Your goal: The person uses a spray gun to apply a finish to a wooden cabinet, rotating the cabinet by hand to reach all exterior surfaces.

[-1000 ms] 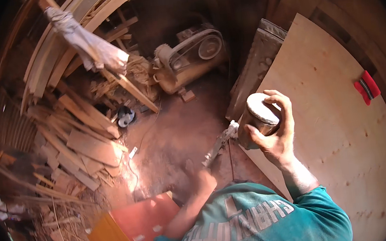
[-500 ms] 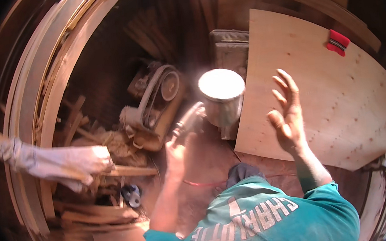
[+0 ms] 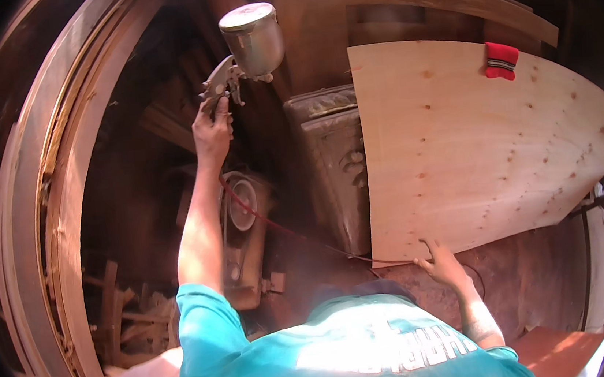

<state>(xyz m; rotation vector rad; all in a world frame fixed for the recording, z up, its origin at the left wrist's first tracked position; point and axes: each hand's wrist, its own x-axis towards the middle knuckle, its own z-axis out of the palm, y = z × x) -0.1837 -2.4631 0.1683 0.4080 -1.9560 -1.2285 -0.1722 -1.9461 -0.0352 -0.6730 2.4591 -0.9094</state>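
Note:
Raised at the upper left, my left hand (image 3: 213, 130) grips the handle of a spray gun (image 3: 219, 83). Its metal cup (image 3: 257, 42) sits on top, with a pale lid. A thin red hose (image 3: 292, 230) sags from below that hand toward the lower right. My right hand (image 3: 444, 265) is low, by the bottom edge of a plywood sheet (image 3: 460, 150). The hose runs to its thumb and a loop of it shows beyond the hand, so the fingers appear loosely closed on it. One finger sticks out; the others are partly hidden.
A red cloth with a striped band (image 3: 501, 61) lies on the sheet's upper part. Left of the sheet is a dusty carved panel (image 3: 337, 170). A belt-driven machine (image 3: 242, 209) stands under my left arm. Long boards (image 3: 69, 213) line the left; wood scraps (image 3: 139, 323) lie below.
My left hand has risen toward the upper left, carrying the spray gun. My right hand has dropped from its raised, spread pose to the hose. The view has shifted too.

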